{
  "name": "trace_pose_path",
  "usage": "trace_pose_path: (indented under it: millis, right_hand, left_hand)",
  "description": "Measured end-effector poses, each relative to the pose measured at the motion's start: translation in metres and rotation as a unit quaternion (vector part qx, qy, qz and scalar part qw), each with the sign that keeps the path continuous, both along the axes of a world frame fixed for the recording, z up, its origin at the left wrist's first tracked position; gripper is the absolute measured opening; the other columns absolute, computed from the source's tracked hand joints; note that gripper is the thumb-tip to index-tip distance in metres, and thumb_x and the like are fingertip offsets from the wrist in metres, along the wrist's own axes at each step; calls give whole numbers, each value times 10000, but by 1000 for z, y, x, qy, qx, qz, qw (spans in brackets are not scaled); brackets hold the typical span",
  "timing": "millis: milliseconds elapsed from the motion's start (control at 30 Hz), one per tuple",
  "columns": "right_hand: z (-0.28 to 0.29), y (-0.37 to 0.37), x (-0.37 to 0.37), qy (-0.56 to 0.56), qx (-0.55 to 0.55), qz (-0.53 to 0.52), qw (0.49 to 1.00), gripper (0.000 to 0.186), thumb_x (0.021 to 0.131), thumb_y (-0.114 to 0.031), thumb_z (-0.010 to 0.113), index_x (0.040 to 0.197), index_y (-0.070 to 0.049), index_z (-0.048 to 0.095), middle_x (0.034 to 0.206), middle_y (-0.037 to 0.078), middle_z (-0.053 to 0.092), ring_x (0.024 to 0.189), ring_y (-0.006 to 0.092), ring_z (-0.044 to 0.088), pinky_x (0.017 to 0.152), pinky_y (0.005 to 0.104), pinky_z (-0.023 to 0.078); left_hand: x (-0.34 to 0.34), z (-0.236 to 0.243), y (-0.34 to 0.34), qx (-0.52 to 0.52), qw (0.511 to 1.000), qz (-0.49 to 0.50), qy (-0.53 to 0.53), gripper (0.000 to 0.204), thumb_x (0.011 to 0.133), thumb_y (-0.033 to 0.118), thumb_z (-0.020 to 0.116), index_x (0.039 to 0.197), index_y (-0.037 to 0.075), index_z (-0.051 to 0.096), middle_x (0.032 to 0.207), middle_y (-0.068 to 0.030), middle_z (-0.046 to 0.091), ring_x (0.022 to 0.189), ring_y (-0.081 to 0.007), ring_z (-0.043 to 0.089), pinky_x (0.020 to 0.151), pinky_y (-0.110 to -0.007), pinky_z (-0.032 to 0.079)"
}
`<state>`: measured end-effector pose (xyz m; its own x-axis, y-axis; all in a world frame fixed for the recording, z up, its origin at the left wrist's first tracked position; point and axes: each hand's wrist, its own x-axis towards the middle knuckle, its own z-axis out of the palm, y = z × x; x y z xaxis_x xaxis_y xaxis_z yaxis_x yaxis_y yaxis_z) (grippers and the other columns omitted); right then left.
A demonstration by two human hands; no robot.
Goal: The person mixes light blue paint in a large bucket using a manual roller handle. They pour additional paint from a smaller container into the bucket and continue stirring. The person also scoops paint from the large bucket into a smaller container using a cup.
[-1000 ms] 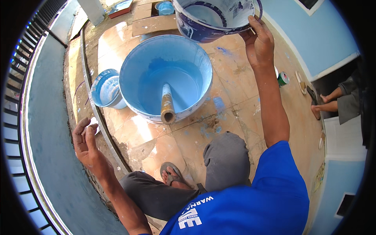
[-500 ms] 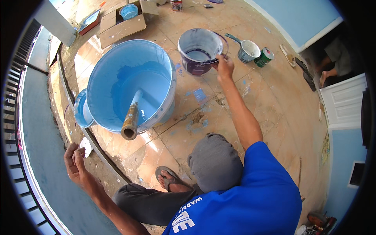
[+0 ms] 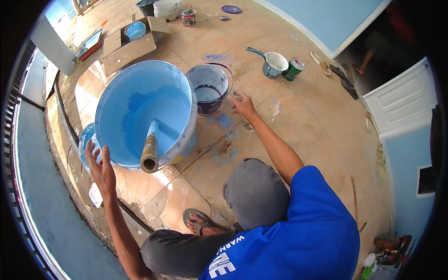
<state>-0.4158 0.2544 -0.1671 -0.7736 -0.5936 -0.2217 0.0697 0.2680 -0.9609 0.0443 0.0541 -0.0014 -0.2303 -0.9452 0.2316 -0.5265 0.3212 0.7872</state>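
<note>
A large round tub [image 3: 116, 102] with light blue paint in it stands on the tiled floor before me. A paint-smeared tube or pole [image 3: 150, 145] leans out over its near rim, its hollow end toward me. Against the tub's right side stands a dark purple bucket [image 3: 210, 108] with whitish paint inside and a thin bail handle. My right hand [image 3: 242, 105] is just right of this bucket, empty, fingers partly stretched. My left hand [image 3: 101, 172] is raised with spread fingers near the tub's left side, close to a small blue pail [image 3: 85, 140]. It holds nothing.
A white dipper with a dark handle [image 3: 274, 65] and a green can [image 3: 293, 69] stand at the right. Farther off are a cardboard box [image 3: 129, 53], a paint tray [image 3: 90, 45] and a small can [image 3: 189, 18]. A low wall [image 3: 44, 172] runs along the left.
The purple bucket has moved left and nearer, up against the tub, and my right hand has let go of it. My left hand has risen toward the tub. The view has shifted.
</note>
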Motion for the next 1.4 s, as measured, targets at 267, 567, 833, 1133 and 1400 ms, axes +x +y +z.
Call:
trace_pose_path:
  millis: [267,567,833,1133,1400]
  right_hand:
    - [14,114,72,57,199,218,954,410,985,-280,709,1267,15,681,915,85,703,747,151,676,614,313,562]
    - [85,65,79,225,177,175,942,305,954,-255,728,1115,4,745,808,83,718,701,136,665,611,313,525]
    - [104,2,42,270,25,116,956,240,961,-226,720,966,12,750,706,54,700,641,106,637,614,282,499]
    - [129,-179,-109,306,-69,186,931,230,948,-231,715,947,-1,730,667,57,682,615,106,634,601,282,491]
    - [47,-478,-202,302,29,270,914,395,853,-379,723,1045,-34,736,1000,199,751,976,355,725,874,435,558]
  left_hand:
    - [-7,-45,-21,44,984,-46,164,603,1057,306,565,1529,-37,413,1396,-246,586,1208,-314,615,1046,-409,465]
    - [-13,-31,-10,64,980,-46,184,658,964,234,588,1500,-108,422,1407,-313,564,1242,-388,613,1072,-465,474]
    - [-23,-11,2,71,978,-24,194,631,907,157,566,1482,-88,479,1361,-269,620,1251,-337,613,1111,-453,436]
    - [-18,13,2,181,969,3,165,672,895,179,525,1527,-22,416,1483,-190,501,1392,-281,466,1184,-415,331]
    - [-16,-9,10,154,956,248,22,594,1135,404,355,1554,-15,393,1547,-196,455,1436,-300,426,1213,-398,297]
